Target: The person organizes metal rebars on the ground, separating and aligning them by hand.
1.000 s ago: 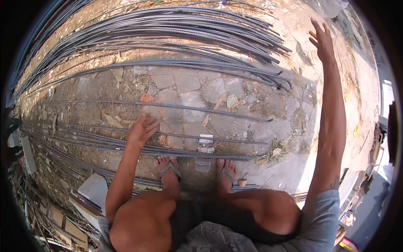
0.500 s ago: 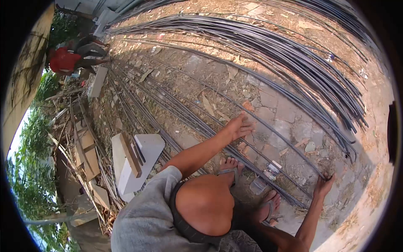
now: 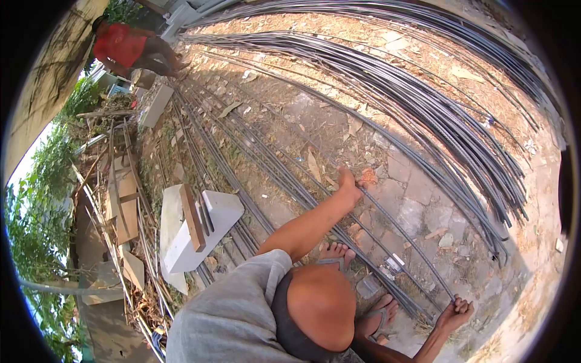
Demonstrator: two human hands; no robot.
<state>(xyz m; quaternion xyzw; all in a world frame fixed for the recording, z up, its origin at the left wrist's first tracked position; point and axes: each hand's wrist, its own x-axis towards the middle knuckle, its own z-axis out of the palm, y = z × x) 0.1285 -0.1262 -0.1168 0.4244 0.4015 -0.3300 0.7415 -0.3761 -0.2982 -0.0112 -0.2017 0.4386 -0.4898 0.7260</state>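
A single steel rod point(image 3: 404, 237) lies slanting across the paved ground, in front of my feet. My right hand point(image 3: 455, 313) is closed around its near end at the lower right. Farther along the same rod, my left hand point(image 3: 349, 184) grips it beside an orange-red fragment point(image 3: 367, 176). Between this rod and my sandalled feet run more thin rods point(image 3: 284, 176), close together on the ground.
A thick bundle of rods point(image 3: 417, 100) stretches across the upper right. White blocks with a wooden piece point(image 3: 206, 227) lie to the left, near scrap boards point(image 3: 124, 202). A person in a red shirt point(image 3: 121, 47) bends at the upper left.
Both hands have closed on the single rod; my left hand was open beside it half a second ago. My right hand has moved lower in view. The view had earlier swung left, bringing the person in sight.
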